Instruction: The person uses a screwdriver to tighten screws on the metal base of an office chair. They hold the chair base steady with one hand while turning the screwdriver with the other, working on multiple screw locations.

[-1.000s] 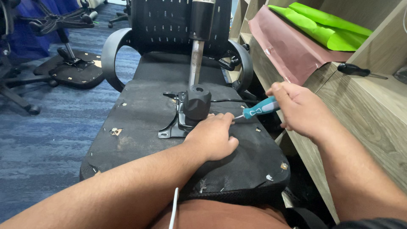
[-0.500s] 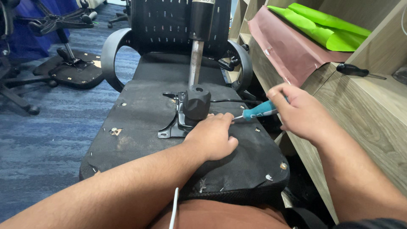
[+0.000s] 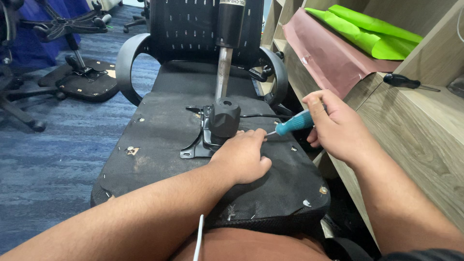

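An upturned office chair seat [image 3: 159, 145] lies in front of me, its black underside up, with a black metal mechanism plate [image 3: 203, 140] and a gas cylinder [image 3: 224, 67] standing from it. My left hand [image 3: 241, 157] rests flat on the seat beside the mechanism, fingers touching its right edge. My right hand [image 3: 338, 125] grips a screwdriver with a teal handle [image 3: 295, 122]; its tip points left, meeting the seat just by my left fingertips. The screw under the tip is hidden.
A wooden shelf unit [image 3: 411, 121] stands close on the right, holding a black screwdriver [image 3: 408, 82], a pink sheet [image 3: 328, 53] and green sheets [image 3: 372, 29]. A chair base with castors [image 3: 72, 29] and another seat pad [image 3: 87, 84] lie on the blue carpet at left.
My right hand has shifted slightly right and up with the screwdriver, its wrist turning. The left hand stays on the seat.
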